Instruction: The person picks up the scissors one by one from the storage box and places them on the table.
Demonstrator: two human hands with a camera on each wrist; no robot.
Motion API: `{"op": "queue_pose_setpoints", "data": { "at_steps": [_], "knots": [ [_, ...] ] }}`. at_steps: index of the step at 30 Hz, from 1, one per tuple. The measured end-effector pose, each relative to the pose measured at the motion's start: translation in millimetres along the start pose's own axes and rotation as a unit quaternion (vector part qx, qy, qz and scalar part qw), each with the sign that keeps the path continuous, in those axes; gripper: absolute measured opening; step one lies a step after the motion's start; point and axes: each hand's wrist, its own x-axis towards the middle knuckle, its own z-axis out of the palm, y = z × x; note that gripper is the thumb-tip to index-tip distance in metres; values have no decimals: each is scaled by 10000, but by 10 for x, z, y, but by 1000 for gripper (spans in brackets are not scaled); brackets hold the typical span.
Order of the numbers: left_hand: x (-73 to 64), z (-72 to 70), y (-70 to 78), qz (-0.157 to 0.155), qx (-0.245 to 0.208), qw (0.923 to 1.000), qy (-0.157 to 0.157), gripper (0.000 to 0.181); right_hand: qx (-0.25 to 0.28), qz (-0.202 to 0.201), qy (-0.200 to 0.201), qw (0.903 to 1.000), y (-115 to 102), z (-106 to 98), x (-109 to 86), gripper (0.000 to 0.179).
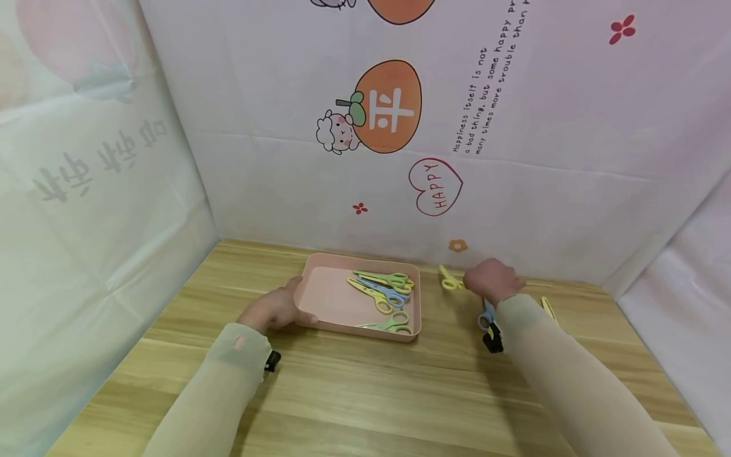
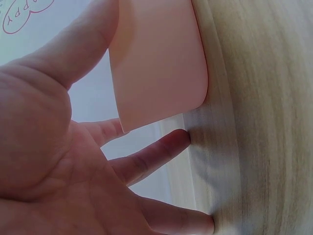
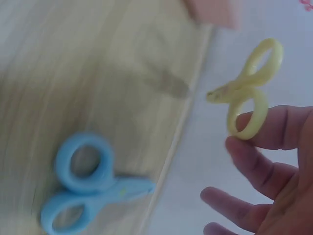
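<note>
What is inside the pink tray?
The tray holds green scissors, blue scissors and yellow scissors, overlapping, plus another green pair nearer the person. Parts lower in the pile are covered, so I can't give a sure count.

A pale wood-grained tabletop (image 1: 354, 387) is spreading out, its streaks running mostly from side to side; a shallow pink tray (image 1: 322, 289) is resting on it near the back edge, left of centre; to the tray's right, blue scissors (image 3: 110, 191) are lying directly on the wood, blades pointing toward the back edge; farther right, a slim yellow thing (image 1: 549, 308) is lying, only partly showing.
</note>
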Motion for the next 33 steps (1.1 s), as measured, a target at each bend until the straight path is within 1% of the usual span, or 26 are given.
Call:
{"op": "queue_pose_setpoints", "data": {
  "at_steps": [1,3,5,11,17,23,26,27,29,31,33],
  "knots": [
    [0,0,-1,2,4,10000,-5,117,-258,43,-16,9997,18,17,9,21],
    [-1,0,-3,-14,-6,10000,-15,117,-562,-17,-146,9983,51,56,30,25],
    [-1,-1,-6,-28,-22,10000,-19,117,-740,-82,-254,9969,67,91,40,26],
    [-7,-1,0,-25,-26,10000,-20,117,-867,-300,-314,9953,52,179,-2,23],
    [-2,-1,3,-68,-88,9999,-28,117,-1088,-478,-268,9926,8,238,-64,23],
    [-7,-2,9,-90,-93,9999,-31,117,-1356,-600,-478,9878,-2,276,-92,27],
    [-9,-3,14,-82,-87,9999,-37,116,-1457,-625,-468,9862,-3,271,-107,27],
    [-10,-3,15,-76,-83,9999,-36,116,-1509,-676,-431,9853,-4,267,-110,27],
    [-14,-3,17,-79,-92,9999,-38,117,-1614,-913,-331,9821,2,271,-98,26],
    [-18,-5,20,-85,-105,9999,-43,117,-1720,-1257,-238,9767,19,299,-56,21],
    [-15,-4,14,-91,-110,9999,-45,118,-1833,-1632,-169,9693,57,351,-7,16]
  ]
}}
